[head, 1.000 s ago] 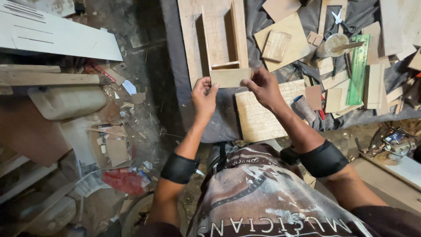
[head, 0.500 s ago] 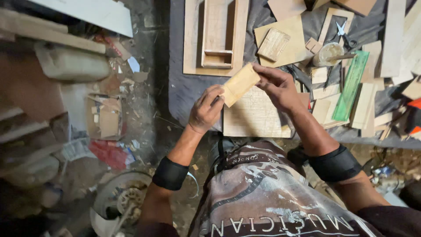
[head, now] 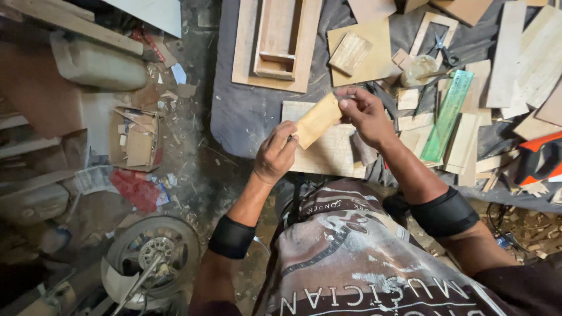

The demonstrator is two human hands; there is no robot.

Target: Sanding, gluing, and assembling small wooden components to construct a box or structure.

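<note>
A small flat wooden piece [head: 317,120] is held up between both hands above the dark cloth [head: 246,111]. My left hand [head: 274,155] pinches its lower left end. My right hand [head: 364,114] grips its upper right end with thumb and fingers. Under the piece lies a pale rectangular board [head: 328,152] on the cloth. Farther away sits an open wooden frame box [head: 278,41] on a flat panel.
Several wood offcuts, a green ruler [head: 448,114], scissors [head: 445,52] and a round jar [head: 418,69] crowd the right side. An orange tool [head: 538,158] lies at far right. On the dirty floor at left are a cardboard box [head: 134,140], a plastic canister [head: 96,64] and a wheel [head: 152,257].
The hands lifted the small wooden piece off the edge of the frame box and brought it nearer to me, over the pale board. The view shifted left and down.
</note>
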